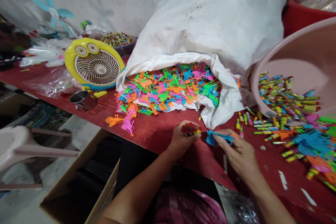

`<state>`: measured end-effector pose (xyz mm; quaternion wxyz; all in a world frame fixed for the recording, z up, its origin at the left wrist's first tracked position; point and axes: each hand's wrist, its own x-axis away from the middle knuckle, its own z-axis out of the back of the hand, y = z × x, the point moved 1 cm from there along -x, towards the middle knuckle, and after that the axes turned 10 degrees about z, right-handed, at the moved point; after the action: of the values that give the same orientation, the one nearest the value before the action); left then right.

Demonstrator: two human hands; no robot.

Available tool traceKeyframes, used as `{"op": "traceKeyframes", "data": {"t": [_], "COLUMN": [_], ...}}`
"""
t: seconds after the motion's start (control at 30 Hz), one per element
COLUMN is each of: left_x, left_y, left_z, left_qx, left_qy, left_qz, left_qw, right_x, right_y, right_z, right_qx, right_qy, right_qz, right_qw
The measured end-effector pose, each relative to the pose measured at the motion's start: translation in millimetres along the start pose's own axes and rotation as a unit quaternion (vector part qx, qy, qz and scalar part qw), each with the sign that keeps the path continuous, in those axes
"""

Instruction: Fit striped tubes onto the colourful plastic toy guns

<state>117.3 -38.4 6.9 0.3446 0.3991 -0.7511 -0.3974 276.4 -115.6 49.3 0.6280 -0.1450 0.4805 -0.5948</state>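
Observation:
My left hand (177, 143) is closed around a bunch of small tubes (189, 129) with red ends, a yellow one among them. Just to its right, my right hand (243, 155) pinches a blue plastic toy gun (212, 138); a bit of orange shows by the fingers. Both hands are above the front of the red table (147, 129), apart from each other. Behind them a white sack (210, 24) lies with its mouth towards me, spilling many bright plastic toy guns (168, 87). To the right is a pile of toy guns and colourful tubes (312, 143).
A pink basin (296, 47) lies tipped at the right, with tubes inside and before it. At the left stand a yellow fan (99, 64) and a metal cup (83, 100). A cardboard box (78, 168) and a plastic stool (23, 147) are below the table edge.

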Motion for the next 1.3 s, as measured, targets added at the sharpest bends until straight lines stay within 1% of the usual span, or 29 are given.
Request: {"op": "traceKeyframes", "data": {"t": [0.03,0.13,0.17,0.33,0.47,0.67,0.77,0.87,0.93,1.03,1.07,1.1,1.13,1.17,1.2,1.23,1.27,1.3], "left_x": [0,-1,-1,-2,-3,-2,-1,2,4,7,8,9,10,11,12,13,13,14], "left_y": [0,-1,-2,-8,-8,-7,-10,-12,-11,-7,-6,-5,-4,-4,-4,-3,-3,-2], "left_z": [-0.6,-1.6,-1.6,-0.2,-0.3,-1.4,-0.6,1.0,1.8,2.2,2.1,1.9,1.6,1.3,0.9,0.5,0.2,-0.1], "left_qx": [-0.004,-0.015,-0.019,-0.040,-0.057,-0.076,-0.104,-0.144,-0.175,-0.220,-0.228,-0.233,-0.237,-0.245,-0.255,-0.267,-0.277,-0.284], "left_qy": [0.001,-0.003,-0.007,-0.025,-0.021,-0.014,-0.013,-0.011,-0.013,-0.011,-0.010,-0.012,-0.016,-0.021,-0.025,-0.027,-0.027,-0.025], "left_qz": [-0.006,-0.018,-0.022,-0.044,-0.053,-0.052,-0.081,-0.117,-0.141,-0.187,-0.197,-0.202,-0.203,-0.204,-0.206,-0.210,-0.214,-0.218], "left_qw": [1.000,1.000,1.000,0.998,0.997,0.996,0.991,0.983,0.974,0.957,0.953,0.951,0.950,0.948,0.944,0.940,0.936,0.934], "right_x": [1,3,3,4,6,10,10,10,8,5,3,2,2,2,2,2,2,3], "right_y": [-2,-5,-5,2,5,3,3,3,0,-6,-7,-6,-4,-1,1,3,4,5], "right_z": [-2,-8,-10,-16,-18,-24,-26,-27,-25,-23,-22,-22,-23,-23,-24,-25,-25,-24], "right_qx": [0.006,0.038,0.041,0.035,0.046,0.071,0.048,0.005,0.020,0.089,0.094,0.077,0.036,-0.017,-0.069,-0.106,-0.118,-0.102], "right_qy": [0.004,0.047,0.050,0.034,0.027,0.038,0.050,0.041,0.044,0.052,0.049,0.042,0.031,0.019,0.010,0.003,0.005,0.013], "right_qz": [-0.009,-0.032,-0.034,-0.031,-0.021,-0.020,-0.047,-0.085,-0.064,0.025,0.036,0.023,-0.012,-0.062,-0.110,-0.143,-0.151,-0.136], "right_qw": [1.000,0.998,0.997,0.998,0.998,0.997,0.997,0.996,0.997,0.994,0.994,0.996,0.999,0.998,0.991,0.984,0.981,0.985]}}
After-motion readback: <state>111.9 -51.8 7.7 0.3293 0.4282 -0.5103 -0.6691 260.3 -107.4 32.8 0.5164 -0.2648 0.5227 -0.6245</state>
